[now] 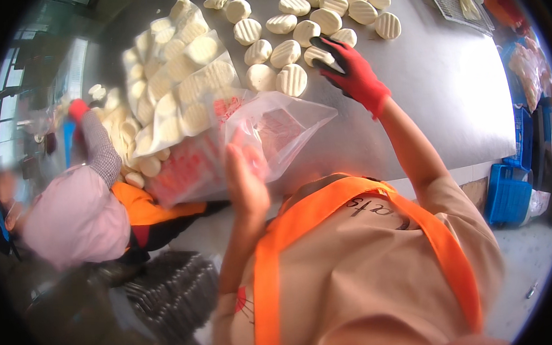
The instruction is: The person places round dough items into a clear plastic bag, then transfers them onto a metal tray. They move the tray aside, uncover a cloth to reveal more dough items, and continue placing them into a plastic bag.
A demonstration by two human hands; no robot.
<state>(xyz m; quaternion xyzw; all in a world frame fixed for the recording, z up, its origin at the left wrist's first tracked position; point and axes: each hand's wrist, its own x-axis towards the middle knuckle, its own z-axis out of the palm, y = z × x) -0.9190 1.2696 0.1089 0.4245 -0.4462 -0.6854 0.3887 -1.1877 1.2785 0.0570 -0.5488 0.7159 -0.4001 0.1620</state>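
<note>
My left hand [248, 174], bare, holds a clear plastic bag [297, 129] with red print by its near side, and the bag's mouth gapes towards the right. In a red and black work glove, my right hand [350, 72] reaches over the loose pale dough rounds [291, 80], its fingers spread around one ridged round [319, 57]; whether it touches that round cannot be told. More rounds lie packed in clear bags [182, 79] to the left of the loose ones. Part of the bag's inside is hidden by the film's glare and print.
A co-worker [77, 215] in a pink top and red gloves stands at the left of the metal table [450, 97]. A wire rack [454, 4] lies at the far right corner. Blue plastic crates [509, 193] stand beyond the right edge, and stacked dark trays [170, 290] at lower left.
</note>
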